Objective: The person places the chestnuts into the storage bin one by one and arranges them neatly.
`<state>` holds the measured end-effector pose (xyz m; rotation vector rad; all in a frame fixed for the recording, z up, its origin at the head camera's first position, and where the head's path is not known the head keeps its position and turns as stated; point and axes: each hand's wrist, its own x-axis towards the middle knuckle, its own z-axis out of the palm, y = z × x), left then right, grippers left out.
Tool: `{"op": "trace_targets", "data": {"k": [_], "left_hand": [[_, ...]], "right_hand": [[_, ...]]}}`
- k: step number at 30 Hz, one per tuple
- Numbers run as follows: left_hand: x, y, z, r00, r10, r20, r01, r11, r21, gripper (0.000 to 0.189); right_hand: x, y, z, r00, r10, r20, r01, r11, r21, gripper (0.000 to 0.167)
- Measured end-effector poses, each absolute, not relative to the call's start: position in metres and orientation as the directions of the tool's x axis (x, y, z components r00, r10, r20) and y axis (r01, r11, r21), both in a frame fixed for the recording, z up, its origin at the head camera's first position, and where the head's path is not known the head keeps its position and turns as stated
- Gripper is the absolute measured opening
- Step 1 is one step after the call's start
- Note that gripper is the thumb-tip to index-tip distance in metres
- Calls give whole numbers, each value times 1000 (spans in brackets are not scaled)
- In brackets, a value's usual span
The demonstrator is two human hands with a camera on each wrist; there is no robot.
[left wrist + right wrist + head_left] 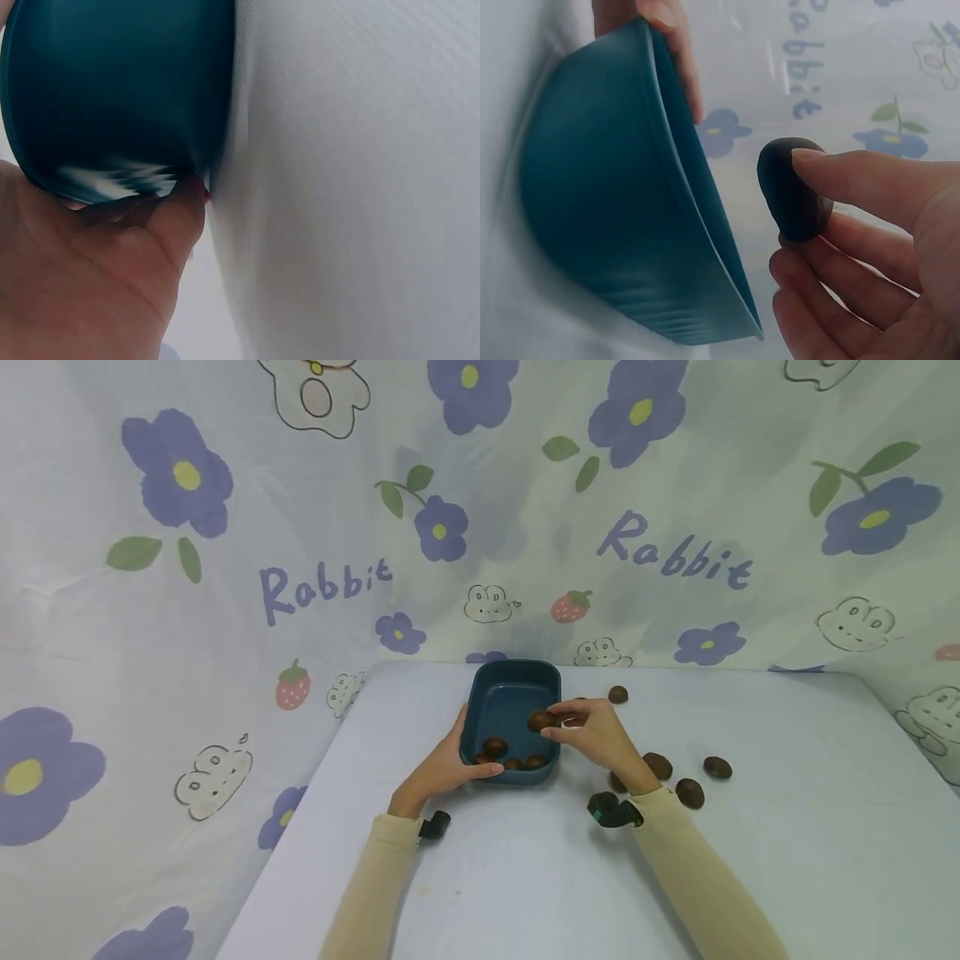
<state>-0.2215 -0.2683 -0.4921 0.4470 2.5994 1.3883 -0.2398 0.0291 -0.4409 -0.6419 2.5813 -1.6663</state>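
Note:
A dark teal, rectangular deep dish (517, 675) stands on the white table, with several brown chestnut-like pieces (495, 747) at its near end. My left hand (442, 764) grips the dish's near left corner, thumb along the near side and fingers along the left wall. The left wrist view has this hand (97, 262) against the dish (127, 82). Over the dish's right side, my right hand (592, 731) pinches one smooth, oval chestnut-like piece (541, 720) between thumb and fingers. This piece (791, 187) appears dark and beside the rim in the right wrist view.
Several more brown pieces (690, 793) lie on the table (810, 827) right of the dish, some partly hidden by my right hand and wrist. One piece (618, 694) sits farther back. A patterned cloth (495, 527) with flowers and rabbits hangs behind the table.

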Motion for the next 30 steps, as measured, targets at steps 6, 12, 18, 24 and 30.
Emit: {"op": "trace_targets", "data": {"k": [6,12,18,24,30], "left_hand": [[-223,-266,-492,-940,341,-2,186,518,835,131],[-223,-266,-490,-941,338,-16,173,519,837,131],[-222,-267,-489,-945,325,-40,149,537,831,132],[-221,-268,-491,-943,331,-30,159,529,834,131],[-221,-269,-492,-943,334,-12,177,531,829,130]], "right_hand": [[-240,24,-445,-922,-334,195,-329,410,-851,36],[-240,16,-445,-911,-364,192,-354,456,-817,37],[-245,6,-445,-902,-394,178,-382,531,-757,38],[-246,-4,-445,-907,-408,104,-338,558,-758,38],[-247,-11,-450,-893,-442,86,-353,569,-743,33]]}}
